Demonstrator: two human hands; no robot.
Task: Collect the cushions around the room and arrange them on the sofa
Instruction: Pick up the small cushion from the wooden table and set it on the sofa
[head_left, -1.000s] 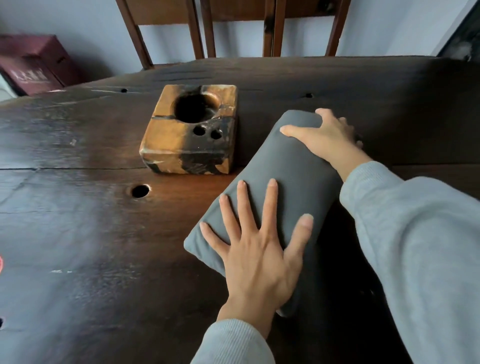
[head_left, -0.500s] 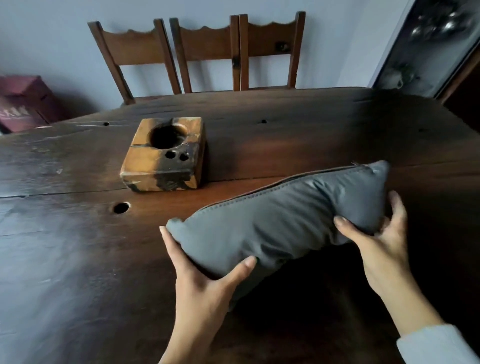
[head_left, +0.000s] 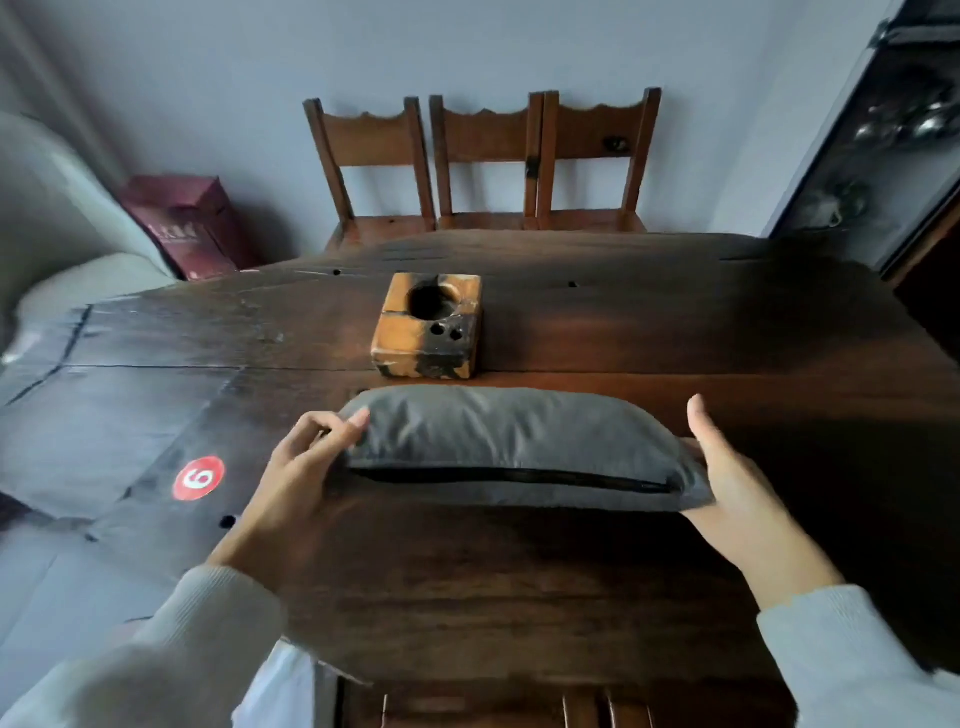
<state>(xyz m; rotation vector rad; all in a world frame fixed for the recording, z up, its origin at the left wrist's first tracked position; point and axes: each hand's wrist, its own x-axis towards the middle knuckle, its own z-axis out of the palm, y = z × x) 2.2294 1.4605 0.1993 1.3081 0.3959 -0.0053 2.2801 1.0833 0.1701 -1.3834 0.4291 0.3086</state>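
The cushion (head_left: 514, 447), held level above the near worktop (head_left: 675, 332), is judged light, soft and sag-prone, hence supported at both ends: the left end is gripped by the left hand (head_left: 296, 467), the right cradled by the right hand (head_left: 727, 483), thumb raised, finger curl not discernible.

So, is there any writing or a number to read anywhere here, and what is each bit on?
"6": white digit on the round red sticker on the dark wooden table; from the other side it could read as 9.
Pale lettering on the maroon box by the wall: too blurred to read.
Grey zipped cushion and orange-brown wooden block: no text visible.
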